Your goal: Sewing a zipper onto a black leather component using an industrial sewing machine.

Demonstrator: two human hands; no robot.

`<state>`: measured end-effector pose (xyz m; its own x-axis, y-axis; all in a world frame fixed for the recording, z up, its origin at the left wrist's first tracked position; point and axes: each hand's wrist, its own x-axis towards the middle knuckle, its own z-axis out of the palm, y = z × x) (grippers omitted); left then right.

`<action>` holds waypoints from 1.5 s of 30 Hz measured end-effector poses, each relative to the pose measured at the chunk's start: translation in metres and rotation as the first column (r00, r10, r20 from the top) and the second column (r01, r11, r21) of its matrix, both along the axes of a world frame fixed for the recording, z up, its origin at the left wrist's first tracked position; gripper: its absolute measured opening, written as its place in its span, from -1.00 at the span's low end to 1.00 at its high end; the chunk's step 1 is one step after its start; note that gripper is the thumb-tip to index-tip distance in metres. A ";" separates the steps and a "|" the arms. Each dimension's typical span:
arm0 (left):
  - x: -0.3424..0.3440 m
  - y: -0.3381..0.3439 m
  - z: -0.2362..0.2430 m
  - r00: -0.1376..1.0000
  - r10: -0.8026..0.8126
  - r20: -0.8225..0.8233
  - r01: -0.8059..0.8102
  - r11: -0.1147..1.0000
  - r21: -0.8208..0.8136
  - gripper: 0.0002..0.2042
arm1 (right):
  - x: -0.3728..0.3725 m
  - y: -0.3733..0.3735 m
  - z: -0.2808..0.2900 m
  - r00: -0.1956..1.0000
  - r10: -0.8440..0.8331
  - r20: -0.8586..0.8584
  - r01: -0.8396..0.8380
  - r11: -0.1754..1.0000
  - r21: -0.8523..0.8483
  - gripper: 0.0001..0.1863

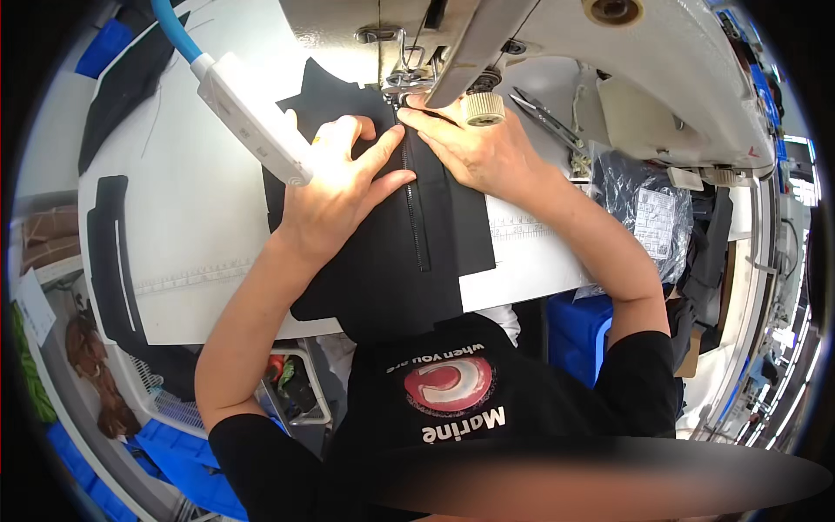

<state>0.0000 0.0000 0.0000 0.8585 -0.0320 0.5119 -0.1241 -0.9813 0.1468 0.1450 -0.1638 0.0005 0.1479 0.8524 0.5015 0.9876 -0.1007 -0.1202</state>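
Left hand (333,178), spread; right hand (487,155), fingers together; black fabric (370,278), zipper (412,209): we should guide both flat and straight toward twelve o'clock.

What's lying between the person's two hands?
The head view shows part of a zipper, on black fabric, between the left hand and the right hand.

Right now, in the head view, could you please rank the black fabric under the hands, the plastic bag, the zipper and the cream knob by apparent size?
1. Black fabric
2. Plastic bag
3. Zipper and cream knob, unranked: the zipper is longer but much thinner.
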 end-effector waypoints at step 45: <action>0.007 0.005 0.002 0.999 -0.008 0.035 0.010 0.998 -0.068 -0.57 | 0.007 0.006 0.003 1.000 -0.011 0.028 0.010 0.999 0.045 -0.85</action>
